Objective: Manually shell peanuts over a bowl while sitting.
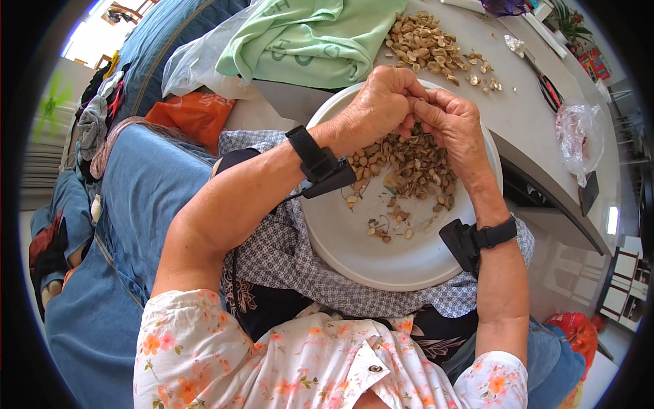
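Note:
My left hand and my right hand meet over the far part of a round white plastic basin, fingertips pinched together. What they pinch is mostly hidden by the fingers; it looks like a small brown pod. Beneath them in the basin lies a heap of unshelled peanuts, some with thin stems. A few loose ones are nearer to me. The basin rests on a patterned grey-and-white cloth over my lap. Past my hands, a pile of peanut shells sits on the light tabletop.
A light green cloth lies at the table's left end, beside a white plastic bag and an orange bag. Scissors with red-and-black handles and a clear plastic bag are at the right. Blue denim fabric covers the seat.

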`<action>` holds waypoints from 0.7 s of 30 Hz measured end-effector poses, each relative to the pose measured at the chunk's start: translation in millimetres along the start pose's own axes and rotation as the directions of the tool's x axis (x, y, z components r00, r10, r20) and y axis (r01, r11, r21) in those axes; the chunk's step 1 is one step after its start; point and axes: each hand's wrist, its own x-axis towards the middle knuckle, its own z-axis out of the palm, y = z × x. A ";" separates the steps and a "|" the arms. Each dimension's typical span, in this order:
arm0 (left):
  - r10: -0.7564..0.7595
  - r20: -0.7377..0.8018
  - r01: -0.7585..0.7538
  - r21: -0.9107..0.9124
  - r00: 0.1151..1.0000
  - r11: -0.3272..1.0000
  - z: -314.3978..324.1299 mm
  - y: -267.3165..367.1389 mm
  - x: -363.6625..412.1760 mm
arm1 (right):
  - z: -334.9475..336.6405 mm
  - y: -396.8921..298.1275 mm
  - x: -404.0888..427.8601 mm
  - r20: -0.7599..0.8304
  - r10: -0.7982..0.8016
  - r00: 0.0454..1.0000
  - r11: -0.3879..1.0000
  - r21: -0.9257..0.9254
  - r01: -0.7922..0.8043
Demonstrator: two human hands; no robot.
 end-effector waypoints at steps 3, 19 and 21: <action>-0.003 0.005 0.003 0.006 1.000 1.000 1.2 1.0 -1.7 | -0.8 2.2 -0.4 -0.007 -0.021 1.000 1.000 -0.023 0.021; 0.015 -0.039 -0.015 -0.007 0.999 1.000 3.6 0.8 -2.8 | 1.3 3.6 0.0 -0.016 -0.023 1.000 0.998 -0.055 0.022; -0.054 -0.083 0.056 0.015 0.995 0.998 4.6 6.7 -3.8 | 2.2 1.9 -0.2 -0.015 0.003 1.000 1.000 -0.030 -0.004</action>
